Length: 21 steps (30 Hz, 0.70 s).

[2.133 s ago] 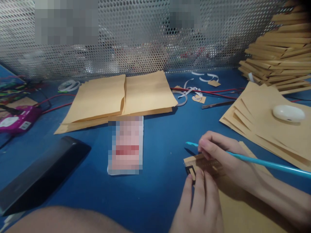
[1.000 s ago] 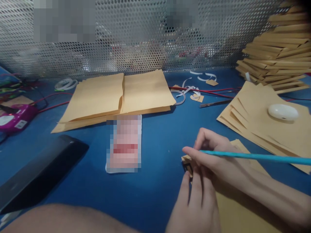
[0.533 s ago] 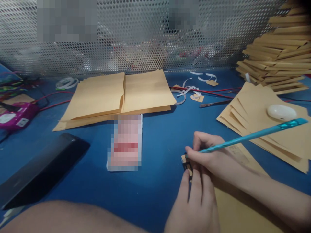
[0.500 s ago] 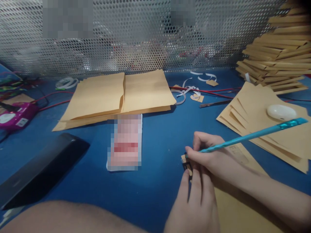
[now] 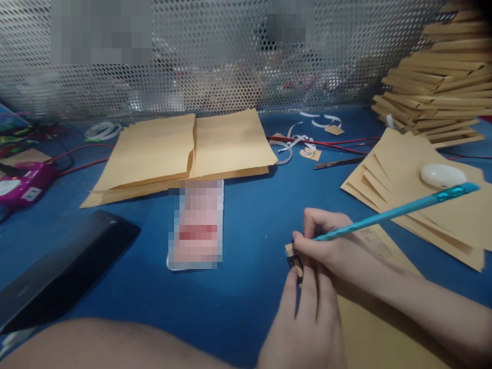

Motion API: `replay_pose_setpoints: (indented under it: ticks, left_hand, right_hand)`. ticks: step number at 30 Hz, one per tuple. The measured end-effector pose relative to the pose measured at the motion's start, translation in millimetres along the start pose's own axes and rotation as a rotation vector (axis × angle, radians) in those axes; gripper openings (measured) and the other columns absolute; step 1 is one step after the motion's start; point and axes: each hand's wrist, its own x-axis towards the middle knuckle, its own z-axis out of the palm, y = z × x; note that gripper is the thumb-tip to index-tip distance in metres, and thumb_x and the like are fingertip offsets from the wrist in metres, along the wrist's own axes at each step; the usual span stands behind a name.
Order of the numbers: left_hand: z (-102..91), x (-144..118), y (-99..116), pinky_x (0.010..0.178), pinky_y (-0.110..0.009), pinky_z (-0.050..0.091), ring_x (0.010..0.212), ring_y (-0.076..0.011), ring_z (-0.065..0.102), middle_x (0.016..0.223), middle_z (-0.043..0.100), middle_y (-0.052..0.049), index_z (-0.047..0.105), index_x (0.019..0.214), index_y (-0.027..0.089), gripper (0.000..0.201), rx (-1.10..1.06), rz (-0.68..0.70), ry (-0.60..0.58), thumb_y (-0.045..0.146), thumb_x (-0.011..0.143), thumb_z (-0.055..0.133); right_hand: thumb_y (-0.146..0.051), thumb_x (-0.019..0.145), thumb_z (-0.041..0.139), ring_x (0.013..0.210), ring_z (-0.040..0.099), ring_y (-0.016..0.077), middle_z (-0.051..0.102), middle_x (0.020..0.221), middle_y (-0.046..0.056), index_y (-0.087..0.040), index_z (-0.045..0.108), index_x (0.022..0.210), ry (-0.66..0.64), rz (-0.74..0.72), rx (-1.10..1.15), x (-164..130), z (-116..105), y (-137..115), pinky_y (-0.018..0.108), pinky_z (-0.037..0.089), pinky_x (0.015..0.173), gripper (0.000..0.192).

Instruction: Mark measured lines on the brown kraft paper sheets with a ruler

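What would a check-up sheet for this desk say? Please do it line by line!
Surface: smooth blue tabletop, a few pale specks.
Job's things: flat tan paper sheet; small black rectangular frame; slim turquoise pen.
Clutter: curled white strips, white-edged rectangular phone, long black block.
Grips: left grip spread flat, touching the frame; right grip pinching the pen.
Cables: thin red cables crossing the back.
Surroundings: grey perforated metal panel behind; tall tan paper stack at right.

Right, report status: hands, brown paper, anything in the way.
Right hand gripping blue pen. Left hand resting on brown paper. Paper on blue table. Both hands covering part of it.
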Motion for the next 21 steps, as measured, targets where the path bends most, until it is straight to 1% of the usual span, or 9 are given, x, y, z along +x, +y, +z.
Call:
replay_pose_setpoints:
  ticks: [5,11,13,18,21]
  left_hand:
    - [0.8,0.2,2.0,0.09,-0.033,0.044,0.107,-0.0275,0.058,0.117,0.065,-0.009,0.071,0.108,0.013,0.039,-0.011,-0.025,0.021,0.016,0.079,0.045]
    - [2.5,-0.8,1.8,0.09,-0.037,0.042,0.11,-0.0309,0.055,0.121,0.062,-0.013,0.069,0.11,0.01,0.037,-0.028,-0.004,0.012,0.02,0.079,0.05]
    - [2.3,-0.5,1.4,0.09,-0.036,0.042,0.109,-0.0307,0.055,0.121,0.062,-0.012,0.069,0.11,0.01,0.037,-0.027,0.0,0.013,0.02,0.079,0.051]
    - [1.2,0.7,1.5,0.089,-0.034,0.042,0.105,-0.0269,0.058,0.116,0.066,-0.008,0.073,0.104,0.014,0.038,-0.036,-0.023,0.045,0.017,0.083,0.041]
    - [1.2,1.1,2.5,0.089,-0.034,0.042,0.108,-0.027,0.057,0.116,0.066,-0.007,0.072,0.106,0.014,0.039,-0.032,-0.037,0.052,0.016,0.082,0.041]
  right_hand:
    - [-0.017,0.075,0.06,0.046,0.041,0.0082,0.046,0.049,-0.007,-0.021,0.037,0.054,-0.006,0.014,0.03,0.4,0.5,-0.1,0.021,0.031,0.042,0.031]
    - [-0.017,0.076,0.06,0.047,0.041,0.0085,0.047,0.05,-0.006,-0.021,0.037,0.054,-0.002,0.011,0.026,0.6,0.6,-0.1,0.021,0.031,0.043,0.032]
    - [-0.017,0.076,0.06,0.047,0.04,0.0084,0.047,0.05,-0.006,-0.021,0.037,0.054,-0.005,0.013,0.031,0.9,1.1,0.1,0.021,0.031,0.043,0.032]
    - [-0.018,0.075,0.061,0.046,0.041,0.0083,0.045,0.049,-0.007,-0.021,0.037,0.054,-0.011,0.04,0.079,-0.7,2.1,-0.8,0.02,0.032,0.042,0.033]
    - [-0.021,0.077,0.062,0.046,0.041,0.008,0.044,0.051,-0.008,-0.021,0.037,0.056,0.066,0.05,0.142,-3.0,0.5,0.0,0.02,0.032,0.041,0.033]
